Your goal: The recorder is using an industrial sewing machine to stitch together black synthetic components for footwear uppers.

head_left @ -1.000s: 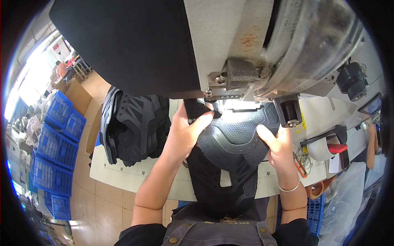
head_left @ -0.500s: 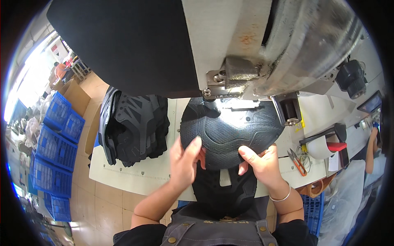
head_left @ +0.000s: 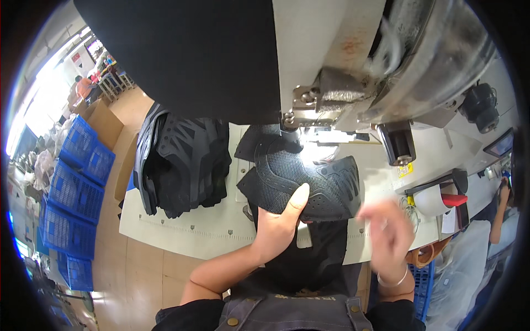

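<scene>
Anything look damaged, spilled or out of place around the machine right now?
One thing: a rusty-looking brown patch on the machine's pale housing, standing out against lighter paint. I see no spill; the textured black piece in the left hand shows no clear damage.

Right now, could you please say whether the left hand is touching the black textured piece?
Touching: in the head view, the left hand rests its thumb on the black textured piece.

A shoe upper sits below the sewing machine's head, right of stacked uppers on the desk, plastic crates farther left.
</scene>
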A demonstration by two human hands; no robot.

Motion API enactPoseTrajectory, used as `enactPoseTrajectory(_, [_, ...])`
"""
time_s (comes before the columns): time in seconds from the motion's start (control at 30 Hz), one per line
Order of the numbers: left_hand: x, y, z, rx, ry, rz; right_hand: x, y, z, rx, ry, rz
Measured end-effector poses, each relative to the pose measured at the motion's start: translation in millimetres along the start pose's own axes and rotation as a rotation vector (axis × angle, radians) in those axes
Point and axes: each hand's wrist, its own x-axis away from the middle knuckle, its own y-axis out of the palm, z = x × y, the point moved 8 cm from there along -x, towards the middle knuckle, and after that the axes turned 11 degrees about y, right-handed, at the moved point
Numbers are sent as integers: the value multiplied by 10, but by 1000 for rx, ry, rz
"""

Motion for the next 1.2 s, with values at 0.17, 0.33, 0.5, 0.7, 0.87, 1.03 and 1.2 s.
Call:
enactPoseTrajectory(0.17, [32, -7, -139, 151, -206, -6, -489, -164, 599, -2, 190, 22])
enactPoseTrajectory(0.33, [-47, -18, -47, 67, -77, -5, -588, -214, 671, -361, 304, 15])
enactPoseTrajectory(0.5, [-45, -13, -140, 99, -168, -2, -681, -268, 510, -273, 168, 98])
enactPoseTrajectory(0.7, [-92, -31, -96, 119, -198, 51, -687, -255, 504, -249, 177, 78])
enactPoseTrajectory(0.87, [-170, -41, -101, 109, -193, 0, -680, -245, 516, -270, 173, 88])
enactPoseTrajectory(1.03, [-299, -81, -67, 36, -158, -31, -643, -207, 512, -307, 178, 75])
enactPoseTrajectory(1.2, [-326, -108, -98, 19, -217, -107, -546, -159, 564, -375, 257, 34])
